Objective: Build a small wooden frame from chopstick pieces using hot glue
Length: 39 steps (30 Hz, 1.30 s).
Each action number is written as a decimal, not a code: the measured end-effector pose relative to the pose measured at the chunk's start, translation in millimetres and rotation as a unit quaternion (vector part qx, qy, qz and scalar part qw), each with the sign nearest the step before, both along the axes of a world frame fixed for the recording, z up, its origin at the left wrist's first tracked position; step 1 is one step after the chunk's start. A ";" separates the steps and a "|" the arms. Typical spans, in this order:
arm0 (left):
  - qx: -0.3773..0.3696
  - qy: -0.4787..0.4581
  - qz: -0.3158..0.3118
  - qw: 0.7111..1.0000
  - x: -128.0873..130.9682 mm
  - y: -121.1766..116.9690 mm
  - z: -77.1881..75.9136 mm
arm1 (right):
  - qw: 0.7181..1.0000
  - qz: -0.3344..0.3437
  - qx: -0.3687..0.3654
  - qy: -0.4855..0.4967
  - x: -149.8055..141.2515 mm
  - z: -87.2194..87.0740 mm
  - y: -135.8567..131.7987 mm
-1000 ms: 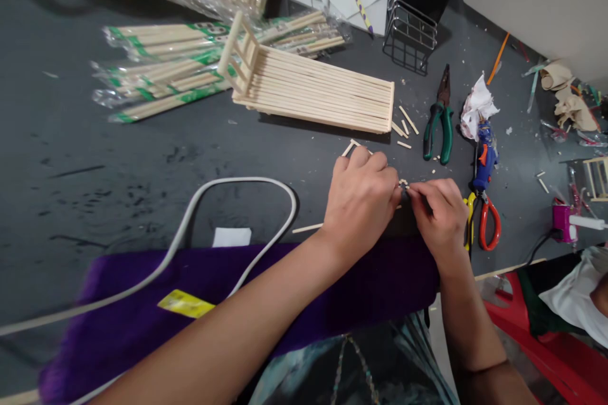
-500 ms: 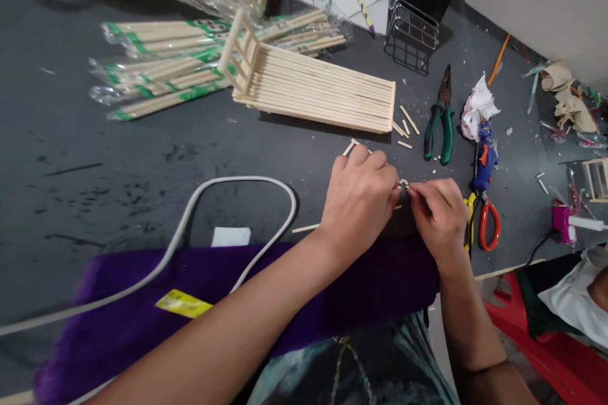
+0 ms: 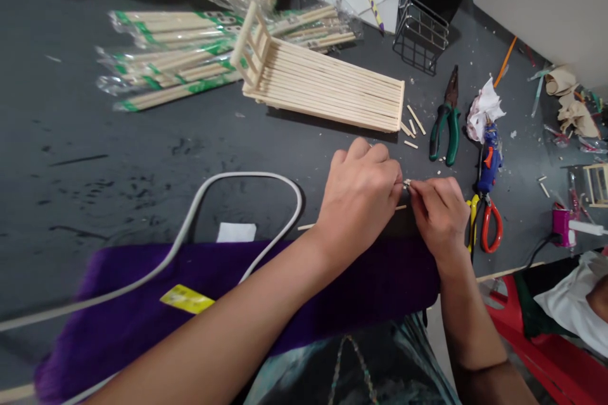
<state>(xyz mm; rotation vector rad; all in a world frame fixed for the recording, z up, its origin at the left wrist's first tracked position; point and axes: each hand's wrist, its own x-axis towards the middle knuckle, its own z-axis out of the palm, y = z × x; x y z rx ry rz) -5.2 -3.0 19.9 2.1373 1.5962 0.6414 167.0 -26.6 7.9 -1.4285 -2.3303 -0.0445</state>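
Observation:
My left hand (image 3: 361,193) and my right hand (image 3: 439,215) meet fingertip to fingertip low over the dark table (image 3: 118,158). Both are closed in a pinch on a small wooden piece (image 3: 406,184) made of short stick bits; most of it is hidden by the fingers. A thin wooden stick (image 3: 306,226) lies under my left wrist. Behind the hands lies a flat panel of glued wooden sticks (image 3: 327,85) with a small upright frame at its left end. Short cut stick bits (image 3: 412,130) are scattered by its right end.
Green-handled pliers (image 3: 446,123), a blue glue gun (image 3: 489,158) and red-and-yellow scissors (image 3: 484,224) lie to the right. Packs of chopsticks (image 3: 175,63) lie at the back left, a black wire basket (image 3: 420,28) at the back. A white cable (image 3: 228,202) curves over purple cloth (image 3: 237,285).
The view has shifted slightly; my hands stay together on the small piece, with only small finger movements.

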 end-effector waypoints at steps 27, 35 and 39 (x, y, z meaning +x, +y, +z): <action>-0.001 -0.031 -0.020 0.999 0.9 2.5 -4.9 | 0.999 -0.012 -0.022 0.040 3.1 2.2 -3.4; 0.026 -0.047 -0.004 0.999 1.2 2.5 -6.8 | 0.999 -0.005 -0.031 -0.010 1.9 -3.2 -0.6; 0.019 -0.074 -0.004 0.997 -2.7 4.4 -5.3 | 0.998 -0.020 -0.033 0.048 0.4 0.3 -2.4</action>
